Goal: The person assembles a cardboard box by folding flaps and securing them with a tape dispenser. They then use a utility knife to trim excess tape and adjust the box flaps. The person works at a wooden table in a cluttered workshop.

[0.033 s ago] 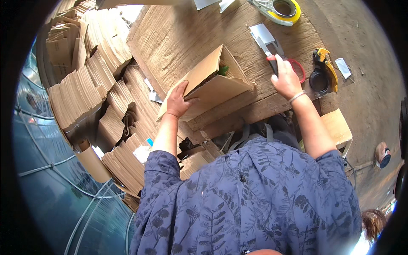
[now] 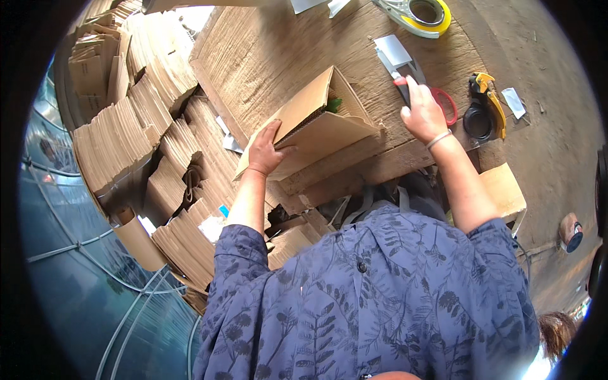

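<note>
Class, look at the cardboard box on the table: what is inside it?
Inside the box, a bit of something green shows; its cardboard panels cover the rest, so I cannot tell what it is.

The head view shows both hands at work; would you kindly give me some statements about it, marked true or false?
1. The left hand touches the cardboard box. True.
2. A black-and-yellow tool lies to the right of the right hand. True.
3. The right hand grips the cardboard box. False: it is on a red-and-black handle.
4. Something green shows in the box's opening. True.
5. Stacked cardboard fills the picture's right side. False: the stacked cardboard is on the left.
</note>
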The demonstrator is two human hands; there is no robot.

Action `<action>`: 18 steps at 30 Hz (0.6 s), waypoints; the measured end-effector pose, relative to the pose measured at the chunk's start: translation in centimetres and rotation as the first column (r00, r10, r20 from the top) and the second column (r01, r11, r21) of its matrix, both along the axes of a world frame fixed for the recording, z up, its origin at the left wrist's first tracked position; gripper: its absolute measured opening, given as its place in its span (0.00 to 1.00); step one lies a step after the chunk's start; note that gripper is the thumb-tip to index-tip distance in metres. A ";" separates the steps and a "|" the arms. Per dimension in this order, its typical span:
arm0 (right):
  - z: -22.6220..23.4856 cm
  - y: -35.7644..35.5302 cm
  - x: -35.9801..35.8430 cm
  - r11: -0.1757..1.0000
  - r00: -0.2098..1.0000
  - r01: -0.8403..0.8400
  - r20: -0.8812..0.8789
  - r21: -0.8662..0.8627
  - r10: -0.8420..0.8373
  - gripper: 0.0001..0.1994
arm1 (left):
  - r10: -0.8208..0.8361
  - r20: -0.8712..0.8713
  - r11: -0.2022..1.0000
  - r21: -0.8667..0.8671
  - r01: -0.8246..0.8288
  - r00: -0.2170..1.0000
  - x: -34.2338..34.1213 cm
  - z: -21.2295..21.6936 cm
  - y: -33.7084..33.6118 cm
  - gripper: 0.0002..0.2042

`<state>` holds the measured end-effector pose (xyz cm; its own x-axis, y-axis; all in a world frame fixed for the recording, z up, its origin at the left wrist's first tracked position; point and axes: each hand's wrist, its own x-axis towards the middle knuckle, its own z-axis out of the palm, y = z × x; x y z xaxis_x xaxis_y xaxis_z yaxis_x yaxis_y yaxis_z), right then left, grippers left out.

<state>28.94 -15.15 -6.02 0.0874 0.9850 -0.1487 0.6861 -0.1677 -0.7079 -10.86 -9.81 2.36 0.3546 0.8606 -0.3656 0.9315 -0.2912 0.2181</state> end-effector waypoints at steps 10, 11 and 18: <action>-2.3 5.8 -7.4 0.920 0.917 -0.354 -0.259 -0.169 0.305 0.13 | -0.048 0.062 0.995 0.089 0.043 0.997 -0.4 -0.6 -0.3 0.42; -3.0 6.0 -8.3 0.904 0.902 -0.392 -0.262 -0.168 0.342 0.12 | -0.052 0.067 0.995 0.090 0.046 0.996 -0.3 -0.5 -0.2 0.42; -5.0 9.0 -12.6 0.782 0.803 -0.593 -0.210 -0.191 0.557 0.12 | -0.042 0.073 0.996 0.077 0.036 0.996 0.0 -0.3 -0.1 0.42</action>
